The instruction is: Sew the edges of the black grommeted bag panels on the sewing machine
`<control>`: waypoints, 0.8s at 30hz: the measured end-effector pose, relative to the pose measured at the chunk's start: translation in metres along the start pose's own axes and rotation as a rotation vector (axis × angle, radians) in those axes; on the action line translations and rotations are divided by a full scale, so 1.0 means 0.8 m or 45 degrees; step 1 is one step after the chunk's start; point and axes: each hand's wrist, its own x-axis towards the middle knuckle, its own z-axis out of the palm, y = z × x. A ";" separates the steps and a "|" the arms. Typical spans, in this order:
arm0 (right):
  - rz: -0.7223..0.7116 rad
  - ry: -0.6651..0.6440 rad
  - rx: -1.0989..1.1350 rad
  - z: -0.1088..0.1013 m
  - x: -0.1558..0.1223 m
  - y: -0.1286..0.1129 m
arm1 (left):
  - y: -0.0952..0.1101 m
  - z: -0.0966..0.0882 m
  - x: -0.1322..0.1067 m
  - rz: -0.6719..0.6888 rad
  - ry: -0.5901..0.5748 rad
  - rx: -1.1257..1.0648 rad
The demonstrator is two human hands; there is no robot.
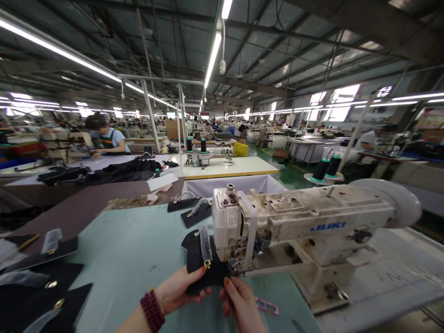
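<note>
Between my hands is a black bag panel [217, 273] with a plastic-wrapped handle [205, 245] and gold rings on it. My left hand [182, 286], a dark red bead bracelet at its wrist, grips the panel's left lower edge, thumb on top and fingers beneath. Pinching the lower right corner is my right hand [239, 298], close under the needle area of a white JUKI sewing machine [298, 222]. The panel's right edge lies beside the presser foot; whether it is under the foot I cannot tell. A pink slotted plastic piece [268, 306] lies right of my right hand.
More black panels with wrapped handles [52, 277] lie at the left, and two panels [196, 213] lie behind the machine head. Black thread cones [319, 170] stand behind the machine. A co-worker [111, 138] sits at a far-left table by piled black fabric [118, 171].
</note>
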 end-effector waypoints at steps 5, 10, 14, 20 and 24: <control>0.036 0.041 -0.100 -0.002 -0.004 -0.010 | 0.000 0.003 -0.003 0.092 0.063 0.149; 0.021 0.063 -0.169 -0.002 -0.011 -0.020 | 0.006 0.004 -0.004 0.087 0.094 0.252; 0.088 0.080 -0.150 0.000 -0.015 -0.030 | 0.006 0.005 -0.002 0.130 0.112 0.313; 0.085 0.142 -0.116 0.002 -0.019 -0.033 | 0.010 0.010 -0.003 0.185 0.136 0.408; 0.093 0.135 -0.114 0.003 -0.019 -0.032 | 0.012 0.008 -0.003 0.196 0.150 0.460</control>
